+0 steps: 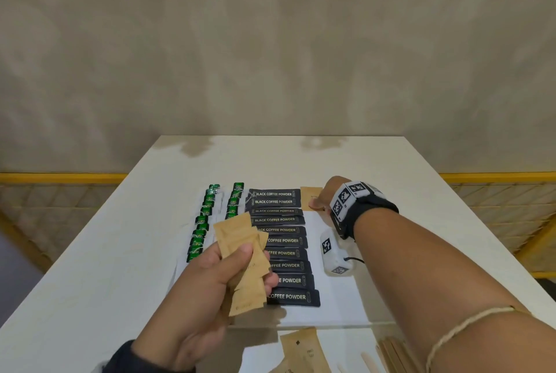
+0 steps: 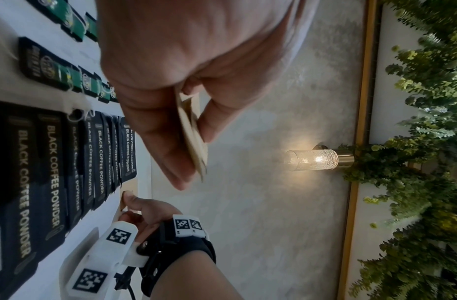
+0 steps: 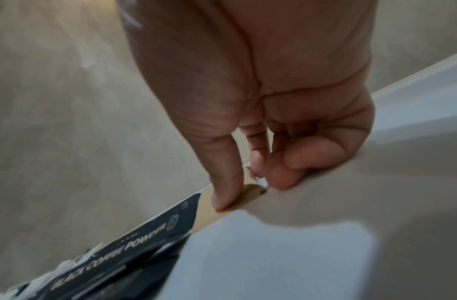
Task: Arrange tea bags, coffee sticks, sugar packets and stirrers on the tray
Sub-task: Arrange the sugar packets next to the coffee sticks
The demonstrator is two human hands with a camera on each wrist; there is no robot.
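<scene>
At the far right corner of the tray [image 1: 355, 317], my right hand [image 1: 326, 195] is setting down one sugar packet [image 1: 310, 196], just right of the far end of the coffee stick column [image 1: 281, 241]. Right wrist view: index fingertip presses the packet's near edge flat, other fingers curled in beside it, thumb hidden, so can't tell if it's still a pinch or just a press. My left hand [image 1: 210, 279] hovers over the near-left part of the tray, thumb and curled fingers pinching a fanned stack of sugar packets [image 1: 243, 258]. Tea bags [image 1: 210, 216] sit in two columns on the left, coffee sticks in one column mid-tray, right strip still bare apart from this first packet. More sugar packets [image 1: 304, 351] and the stirrers [image 1: 391, 353] lie on the table [image 1: 90, 252] nearer than the tray. Risks, as I judge them: packet is light, so lifting the finger could drag it and skew it or push it over the top coffee stick; the fan in my left is loose, a slack thumb drops packets onto the sticks; my right forearm crosses low over the tray, so pulling back could sweep the sticks out of line.
</scene>
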